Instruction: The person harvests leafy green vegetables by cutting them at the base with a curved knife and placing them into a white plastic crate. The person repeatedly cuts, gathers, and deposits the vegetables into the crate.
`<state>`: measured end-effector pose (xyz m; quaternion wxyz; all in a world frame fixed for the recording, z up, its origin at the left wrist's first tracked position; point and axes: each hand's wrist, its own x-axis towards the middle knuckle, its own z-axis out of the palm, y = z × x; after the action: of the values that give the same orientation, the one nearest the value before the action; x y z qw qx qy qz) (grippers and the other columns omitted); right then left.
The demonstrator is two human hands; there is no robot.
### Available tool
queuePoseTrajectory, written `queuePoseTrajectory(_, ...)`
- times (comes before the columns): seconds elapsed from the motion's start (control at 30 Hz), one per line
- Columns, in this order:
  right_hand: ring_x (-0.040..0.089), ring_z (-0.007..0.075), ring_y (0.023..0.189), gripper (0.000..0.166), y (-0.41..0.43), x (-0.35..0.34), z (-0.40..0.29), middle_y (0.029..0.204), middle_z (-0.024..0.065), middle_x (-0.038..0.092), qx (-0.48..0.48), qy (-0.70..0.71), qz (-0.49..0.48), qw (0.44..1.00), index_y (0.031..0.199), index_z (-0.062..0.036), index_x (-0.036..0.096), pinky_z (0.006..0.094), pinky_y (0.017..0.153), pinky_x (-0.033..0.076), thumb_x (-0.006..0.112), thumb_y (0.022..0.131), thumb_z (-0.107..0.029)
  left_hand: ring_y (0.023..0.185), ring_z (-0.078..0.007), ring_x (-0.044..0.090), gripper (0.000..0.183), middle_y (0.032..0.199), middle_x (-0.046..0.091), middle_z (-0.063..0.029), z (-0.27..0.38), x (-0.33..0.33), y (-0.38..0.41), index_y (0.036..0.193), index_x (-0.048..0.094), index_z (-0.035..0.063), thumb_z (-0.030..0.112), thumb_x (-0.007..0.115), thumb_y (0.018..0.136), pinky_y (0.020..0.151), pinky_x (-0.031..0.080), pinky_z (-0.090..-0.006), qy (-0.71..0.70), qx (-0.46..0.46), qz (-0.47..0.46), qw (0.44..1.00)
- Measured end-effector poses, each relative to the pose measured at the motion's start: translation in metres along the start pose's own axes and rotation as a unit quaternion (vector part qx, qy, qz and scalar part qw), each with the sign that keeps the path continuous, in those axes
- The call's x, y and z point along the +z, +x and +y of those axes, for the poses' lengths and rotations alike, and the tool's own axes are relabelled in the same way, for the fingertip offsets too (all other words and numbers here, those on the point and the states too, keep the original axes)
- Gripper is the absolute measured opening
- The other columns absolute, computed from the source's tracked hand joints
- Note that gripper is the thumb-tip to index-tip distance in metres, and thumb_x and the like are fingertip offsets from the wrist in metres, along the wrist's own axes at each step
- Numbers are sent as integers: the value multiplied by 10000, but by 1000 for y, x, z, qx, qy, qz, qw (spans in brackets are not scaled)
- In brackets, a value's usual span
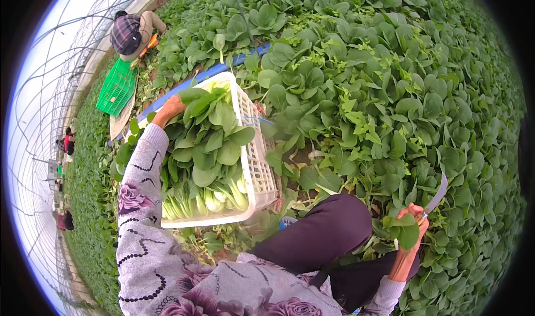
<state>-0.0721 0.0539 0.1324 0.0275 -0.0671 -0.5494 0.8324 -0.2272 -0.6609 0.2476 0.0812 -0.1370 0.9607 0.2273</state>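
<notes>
My left hand (172,108) is at the far left part of a white plastic crate (250,182), on leafy bok choy; the leaves partly cover its fingers, so its grip cannot be told. Cut bok choy (217,201) fills the crate, with pale stems along the near side and broad green leaves heaped in the middle. Out to the right, my right hand (411,224) is closed around the handle of a curved-blade knife (436,196), its blade pointing up and away. A green leaf (405,230) hangs at the same hand.
Dense bok choy plants (397,86) grow ahead and to the right. A blue strip (217,70) runs behind the crate. At upper left a person (129,33) bends beside a green plastic crate (118,88). More people are farther off at left, under greenhouse hoops (54,61).
</notes>
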Motion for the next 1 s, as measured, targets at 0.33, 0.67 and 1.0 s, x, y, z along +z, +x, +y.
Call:
queuePoseTrajectory(0.33, 609, 204, 658, 328, 2, 13, -12, 774, 160, 604, 6, 88, 6, 996, 1032, 12, 522, 311, 596, 516, 691, 781, -114, 1041, -398, 524, 491, 1119, 562, -230, -88, -27, -34, 1209, 484, 84, 422, 467, 853, 851, 410, -447, 259, -61, -15, 964)
queuePoseTrajectory(0.67, 596, 250, 761, 267, 6, 3, 11, 969, 108, 535, 36, 264, 65, 962, 1013, -1, 555, 342, 644, 511, 591, 839, -200, 1030, -358, 553, 437, 1101, 588, -200, -91, -14, -17, 1222, 492, 61, 314, 506, 867, 875, 413, -403, 92, 8, -48, 995)
queuePoseTrajectory(1.0, 566, 101, 773, 362, 11, 31, -28, 849, 32, 603, -136, -113, 80, 981, 1006, -20, 589, 246, 704, 463, 598, 654, 65, 847, -196, 628, 650, 1018, 630, -152, 343, 118, -172, 1137, 557, -29, 526, 302, 915, 768, 470, -307, -202, 225, -166, 938)
